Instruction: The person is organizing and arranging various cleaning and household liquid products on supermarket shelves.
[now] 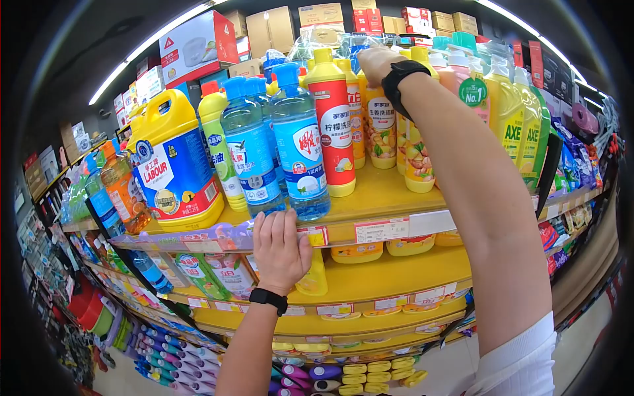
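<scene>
My left hand (281, 247) lies on the front edge of the upper shelf, fingers laid over the lip and thumb apart, holding nothing. Just behind it stand two clear blue dish soap bottles (298, 145) with blue caps. My right hand (380, 65) reaches over the front row to the back of the shelf. Its fingers curl down beside a blue-capped bottle (357, 58), and what they grip is hidden. A red-labelled yellow detergent bottle (335, 125) is left of that arm. Yellow bottles with a ginger picture (381, 132) stand below the hand.
A big yellow Labour jug (175, 165) stands at the left, AXE bottles (505, 125) at the right. Price tags (383, 230) line the shelf edge (422, 223). More bottles lie on lower shelves. Boxes (198, 49) are stacked above, and several purple and yellow items hang near the floor.
</scene>
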`<move>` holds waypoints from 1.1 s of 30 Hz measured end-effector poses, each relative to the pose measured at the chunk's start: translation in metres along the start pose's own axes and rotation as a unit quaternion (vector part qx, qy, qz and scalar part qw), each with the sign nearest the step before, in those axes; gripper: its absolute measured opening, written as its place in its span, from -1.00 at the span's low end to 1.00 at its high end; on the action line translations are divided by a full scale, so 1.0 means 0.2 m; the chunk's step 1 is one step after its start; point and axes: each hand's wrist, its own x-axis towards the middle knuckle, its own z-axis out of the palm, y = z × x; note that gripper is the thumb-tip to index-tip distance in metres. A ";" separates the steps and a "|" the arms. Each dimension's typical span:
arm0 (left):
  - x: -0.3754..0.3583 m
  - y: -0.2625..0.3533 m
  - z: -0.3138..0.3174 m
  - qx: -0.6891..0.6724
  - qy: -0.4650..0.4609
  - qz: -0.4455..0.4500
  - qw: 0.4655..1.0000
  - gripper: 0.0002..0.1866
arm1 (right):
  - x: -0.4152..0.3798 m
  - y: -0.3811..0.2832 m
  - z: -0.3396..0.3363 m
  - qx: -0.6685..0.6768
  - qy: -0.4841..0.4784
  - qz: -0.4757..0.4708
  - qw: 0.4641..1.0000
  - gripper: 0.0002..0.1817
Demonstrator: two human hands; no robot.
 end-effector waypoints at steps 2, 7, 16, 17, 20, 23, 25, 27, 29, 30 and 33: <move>0.00 0.00 0.00 0.002 0.001 0.000 1.000 -0.50 | -0.02 -0.01 0.00 -0.019 0.057 -0.030 0.998 -0.56; 0.00 -0.01 0.00 -0.017 -0.006 0.001 1.000 -0.51 | -0.06 -0.14 -0.22 0.048 0.117 -0.093 0.988 -0.63; 0.00 0.00 0.00 -0.022 -0.005 -0.004 1.000 -0.52 | -0.07 -0.26 -0.31 0.252 0.016 -0.078 0.965 -0.46; 0.00 0.00 0.00 -0.023 -0.003 -0.004 1.000 -0.53 | -0.07 -0.25 -0.30 0.242 0.009 -0.086 0.966 -0.44; 0.00 0.01 0.00 -0.024 -0.004 -0.006 1.000 -0.53 | -0.09 -0.23 -0.29 0.249 -0.006 -0.082 0.965 -0.41; 0.00 0.01 0.00 -0.019 -0.002 -0.007 1.000 -0.53 | -0.07 -0.22 -0.19 0.309 0.077 -0.091 0.944 -0.51; 0.00 0.01 0.00 -0.016 -0.003 -0.007 1.000 -0.53 | -0.07 -0.20 -0.17 0.336 0.113 -0.099 0.930 -0.53; 0.00 0.01 0.00 -0.014 -0.003 -0.007 1.000 -0.53 | -0.07 -0.16 -0.20 0.339 0.102 -0.101 0.930 -0.54; 0.00 0.01 0.00 -0.015 -0.005 -0.008 1.000 -0.53 | -0.13 -0.16 -0.29 0.314 0.067 -0.060 0.945 -0.54; 0.00 0.01 0.00 -0.016 -0.005 -0.008 1.000 -0.54 | -0.13 -0.14 -0.28 0.305 0.071 -0.054 0.948 -0.55; 0.00 0.01 0.00 -0.017 -0.005 -0.008 1.000 -0.54 | -0.13 -0.08 -0.27 0.297 0.066 -0.035 0.952 -0.59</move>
